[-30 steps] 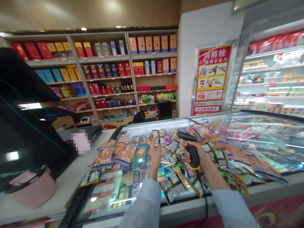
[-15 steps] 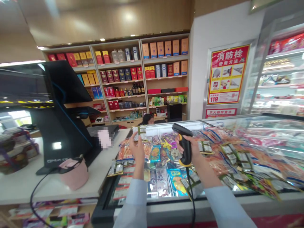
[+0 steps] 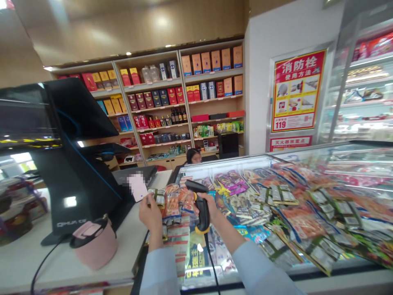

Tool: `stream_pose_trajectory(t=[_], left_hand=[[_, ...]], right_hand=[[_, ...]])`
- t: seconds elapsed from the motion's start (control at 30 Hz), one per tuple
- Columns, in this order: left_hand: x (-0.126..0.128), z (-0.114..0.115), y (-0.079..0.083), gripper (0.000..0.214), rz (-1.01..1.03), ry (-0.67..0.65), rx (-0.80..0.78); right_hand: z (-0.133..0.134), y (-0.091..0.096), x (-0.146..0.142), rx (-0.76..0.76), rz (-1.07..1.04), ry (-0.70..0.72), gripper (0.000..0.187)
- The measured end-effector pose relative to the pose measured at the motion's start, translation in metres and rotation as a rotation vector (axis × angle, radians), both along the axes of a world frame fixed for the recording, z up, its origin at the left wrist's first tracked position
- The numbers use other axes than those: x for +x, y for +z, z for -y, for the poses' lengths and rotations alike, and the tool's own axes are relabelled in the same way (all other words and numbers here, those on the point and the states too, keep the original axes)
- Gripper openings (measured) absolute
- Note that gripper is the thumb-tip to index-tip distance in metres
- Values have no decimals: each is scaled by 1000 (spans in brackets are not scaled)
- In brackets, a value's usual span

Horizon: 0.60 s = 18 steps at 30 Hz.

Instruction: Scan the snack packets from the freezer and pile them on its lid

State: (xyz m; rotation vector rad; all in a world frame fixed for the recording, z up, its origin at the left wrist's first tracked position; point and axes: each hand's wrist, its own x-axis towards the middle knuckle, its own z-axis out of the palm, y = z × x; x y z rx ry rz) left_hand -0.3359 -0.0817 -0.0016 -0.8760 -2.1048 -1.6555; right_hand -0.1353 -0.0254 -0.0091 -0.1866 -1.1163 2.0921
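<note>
My right hand [image 3: 208,207] is wrapped around a black and yellow barcode scanner [image 3: 202,213], its head tilted toward the left and its cable hanging down. To the left, the fingers of my left hand [image 3: 151,215] are closed on a small green and silver snack packet [image 3: 159,196], partly hidden behind them. A pale pink, blurred object [image 3: 138,187] lies just beyond my left fingertips; I cannot tell whether they touch. Under both hands is a glass-topped freezer [image 3: 192,254]. Bags of orange-red snacks [image 3: 172,203] lie just beyond the packet, and more green and silver packets [image 3: 282,194] lie to the right.
A black checkout terminal [image 3: 82,196] stands on the white counter [image 3: 123,256] at left, with a pink bucket-shaped bag [image 3: 96,246] in front. A person's head [image 3: 193,156] shows behind the freezer. Shelves of boxed goods [image 3: 155,98] line the back wall.
Both hands have moved left and somewhat lower, the scanner with the right and the packet with the left. The camera view has shifted slightly, showing more of the freezer's right side.
</note>
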Motion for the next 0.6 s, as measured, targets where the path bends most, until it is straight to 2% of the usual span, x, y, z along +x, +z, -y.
stream_pose_trajectory(t=[0.2,0.33,0.43,0.5,0.6], left_hand=[[-1,0,-6,48,191,68,-274],[-4,-2,-10,47,130,39,-344],[-5,-3,-11,53,216,-12,-415],[-6,-3,-11,56,283,-29,-418],[-7,-3,-11,56,301,-15,-332]], right_hand=[[-6,-26,-7,-144,59,-27,45],[-8,-38,-6,-196,102,-72,41],[-12,-44,-7,-204,92,-105,38],[-14,-49,-8,-204,81,-110,37],[-16,-53,-10,-210,72,-105,39]])
